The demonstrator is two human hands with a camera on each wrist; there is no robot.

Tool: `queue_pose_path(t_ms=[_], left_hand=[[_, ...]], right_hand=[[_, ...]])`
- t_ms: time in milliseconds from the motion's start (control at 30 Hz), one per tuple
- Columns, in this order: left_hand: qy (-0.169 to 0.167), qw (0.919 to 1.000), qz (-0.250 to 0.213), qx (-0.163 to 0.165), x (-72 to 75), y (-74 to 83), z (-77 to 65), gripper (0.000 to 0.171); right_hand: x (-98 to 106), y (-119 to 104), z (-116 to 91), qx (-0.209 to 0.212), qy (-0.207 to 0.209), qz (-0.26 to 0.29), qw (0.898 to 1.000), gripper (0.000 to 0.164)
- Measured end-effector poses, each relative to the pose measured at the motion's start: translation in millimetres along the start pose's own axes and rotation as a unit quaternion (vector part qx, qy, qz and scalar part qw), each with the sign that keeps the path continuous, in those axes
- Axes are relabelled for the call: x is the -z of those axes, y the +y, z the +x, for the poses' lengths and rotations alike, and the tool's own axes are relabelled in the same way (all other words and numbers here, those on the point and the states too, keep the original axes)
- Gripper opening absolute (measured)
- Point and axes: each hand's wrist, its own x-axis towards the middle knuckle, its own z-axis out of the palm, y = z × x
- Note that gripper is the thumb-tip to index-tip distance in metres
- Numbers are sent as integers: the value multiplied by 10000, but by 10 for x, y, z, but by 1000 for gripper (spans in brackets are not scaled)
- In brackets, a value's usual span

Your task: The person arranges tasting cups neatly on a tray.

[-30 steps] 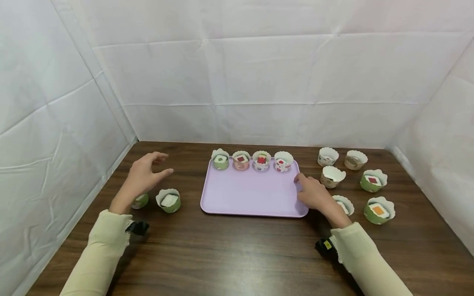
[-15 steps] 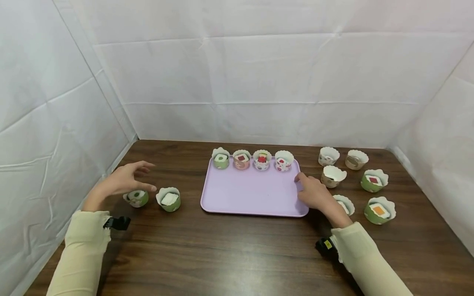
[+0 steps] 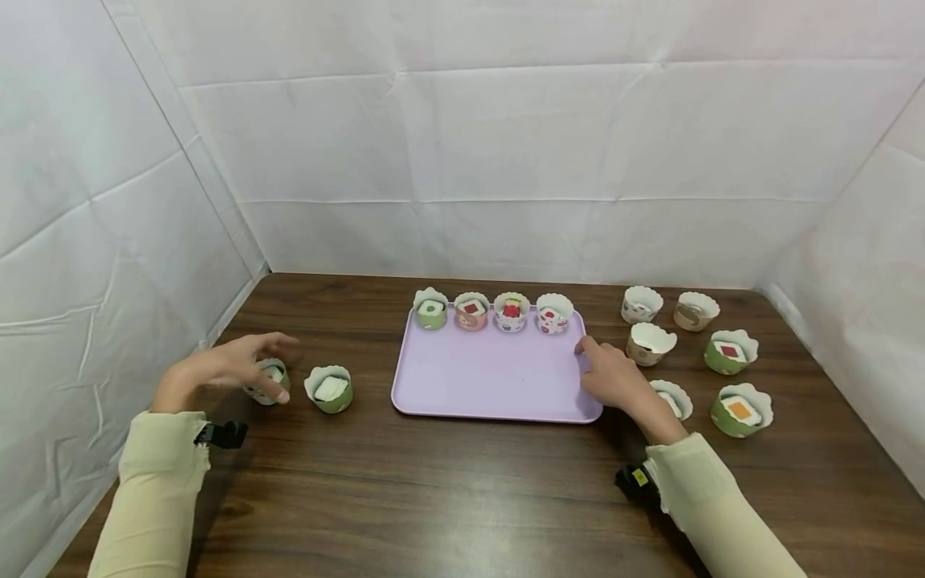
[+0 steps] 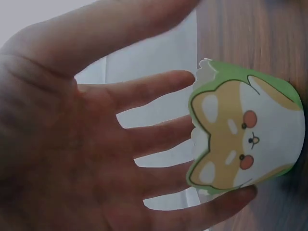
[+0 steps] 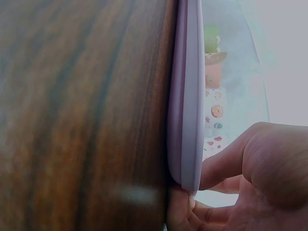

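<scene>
My left hand [image 3: 234, 363] hovers around a green paper baking cup [image 3: 267, 392] at the table's left, fingers spread and mostly straight. In the left wrist view that cup [image 4: 248, 130] bears a cartoon animal face; the fingers extend behind and beside it, and the thumb stays apart. Beside it stands another green baking cup [image 3: 331, 393] with a white piece inside. My right hand [image 3: 610, 376] pinches the right edge of the lilac tray [image 3: 491, 377]. In the right wrist view the thumb lies on the tray's rim [image 5: 192, 120], with curled fingers at its side.
Several filled baking cups, one a strawberry-topped cup [image 3: 511, 311], line the tray's far edge. More cups, including a white cup [image 3: 649, 345] and a green cup with an orange square [image 3: 740, 411], stand at the right. White cloth walls [image 3: 506, 144] surround the dark wooden table [image 3: 448, 498].
My left hand has moved left and toward me, then lowered over the leftmost green baking cup. My right hand has stayed at the tray's edge.
</scene>
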Motion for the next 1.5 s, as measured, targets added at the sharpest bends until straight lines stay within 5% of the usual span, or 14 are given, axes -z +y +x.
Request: queue_pose_path(t_ms=[333, 933, 1500], left_hand=[[-139, 9983, 528, 198, -2, -50, -5, 84], [107, 9975, 509, 481, -9, -72, -21, 60], [1277, 9847, 1157, 273, -30, -28, 76, 54]], right_hand=[[6, -14, -1, 17, 7, 8, 10000, 45], [28, -23, -8, 25, -18, 19, 10000, 45], [2, -2, -16, 76, -22, 14, 10000, 46]])
